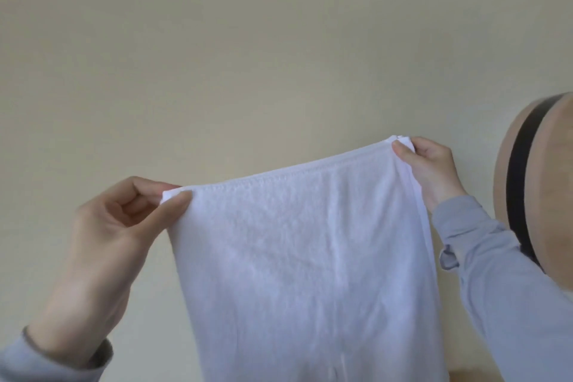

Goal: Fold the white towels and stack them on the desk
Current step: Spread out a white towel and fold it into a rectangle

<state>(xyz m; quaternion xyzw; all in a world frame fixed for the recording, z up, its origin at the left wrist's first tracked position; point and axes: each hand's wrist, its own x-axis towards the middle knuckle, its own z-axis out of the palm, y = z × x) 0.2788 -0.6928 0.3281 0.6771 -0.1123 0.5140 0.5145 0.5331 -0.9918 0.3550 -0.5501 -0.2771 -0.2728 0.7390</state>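
Note:
A white towel (304, 257) hangs in the air in front of a plain wall, held up by its top edge. My left hand (114, 226) pinches the top left corner between thumb and fingers. My right hand (431, 167) pinches the top right corner, a little higher and farther from me. The cloth drops straight down and runs out of the bottom of the view. A vertical crease shows down its middle. Grey sleeves cover both forearms. The desk is hidden behind the towel, and no other towel shows.
A beige wall (248, 40) fills the background. At the right edge stands a round wooden object with a black band (527, 183), close behind my right forearm. A sliver of wooden surface (465, 377) shows at the bottom right.

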